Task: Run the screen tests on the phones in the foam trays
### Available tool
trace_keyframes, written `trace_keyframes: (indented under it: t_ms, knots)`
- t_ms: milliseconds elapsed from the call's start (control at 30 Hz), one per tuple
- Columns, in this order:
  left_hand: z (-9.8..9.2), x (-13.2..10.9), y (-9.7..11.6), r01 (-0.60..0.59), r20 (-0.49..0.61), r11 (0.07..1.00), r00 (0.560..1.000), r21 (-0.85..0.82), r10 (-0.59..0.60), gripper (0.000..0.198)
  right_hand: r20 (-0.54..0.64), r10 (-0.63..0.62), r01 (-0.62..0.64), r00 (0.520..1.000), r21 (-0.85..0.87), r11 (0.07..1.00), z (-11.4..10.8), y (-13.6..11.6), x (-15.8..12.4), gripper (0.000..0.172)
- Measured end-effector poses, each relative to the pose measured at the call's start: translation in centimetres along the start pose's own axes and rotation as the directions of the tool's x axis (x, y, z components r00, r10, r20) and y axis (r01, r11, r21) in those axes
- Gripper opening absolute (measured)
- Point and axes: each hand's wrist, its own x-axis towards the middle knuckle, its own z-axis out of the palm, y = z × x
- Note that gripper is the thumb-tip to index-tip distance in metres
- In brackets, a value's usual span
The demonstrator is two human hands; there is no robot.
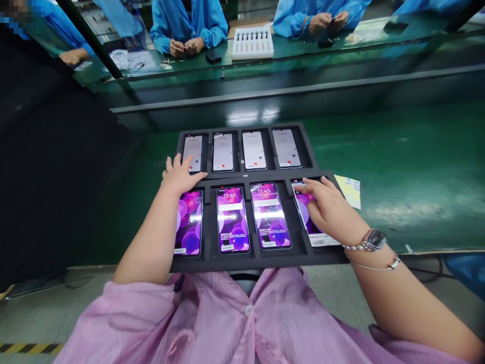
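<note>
A black foam tray (250,176) lies on the green bench and holds two rows of phones. The back row phones (254,150) show pale screens, the front row phones (232,220) purple wallpaper with the time. My left hand (181,174) rests open on the tray at the far left, its fingertips on the back-left phone (193,151) above the front-left phone (189,225). My right hand (326,205) lies over the front-right phone (316,233), fingers curled, fingertips touching its upper screen. A watch and bracelets circle my right wrist.
A yellowish paper slip (350,190) lies just right of the tray. Across a raised rail (295,91), several people in blue coats work at the far bench with a white slotted tray (252,43) and dark phones. The green bench surface (409,167) stretches right.
</note>
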Motion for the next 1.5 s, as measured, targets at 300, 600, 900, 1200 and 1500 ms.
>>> trace_keyframes:
  t_ms: [300, 600, 900, 1200, 1500]
  knots:
    - [0.1, 0.1, -0.1, -0.023, -0.014, 0.998, 1.000, -0.051, 0.023, 0.091, -0.205, 0.049, -0.040, 0.978, 0.049, 0.998, -0.6, -0.5, 0.4, 0.032]
    - [-2.8, -10.0, 1.1, -0.302, -0.212, 0.953, 0.934, -0.029, 0.289, 0.063, -0.269, 0.001, 0.000, 0.963, 0.006, 1.000, -3.2, -4.5, -2.0, 0.018]
    - [1.1, -20.9, -4.0, -0.285, -0.111, 0.958, 0.952, 0.020, 0.286, 0.063, -0.020, -0.169, 0.167, 0.985, -0.074, 0.983, -2.1, -7.9, -6.7, 0.032]
    - [2.1, -18.8, -4.9, -0.052, -0.106, 0.998, 0.993, -0.021, 0.050, 0.071, -0.112, -0.171, 0.163, 0.979, -0.072, 0.984, 0.4, -6.9, -5.0, 0.035]
    - [3.3, -18.8, -5.4, -0.153, -0.160, 0.975, 0.979, -0.159, 0.127, 0.062, -0.115, -0.145, 0.134, 0.983, -0.095, 0.986, 1.4, -7.8, -4.6, 0.027]
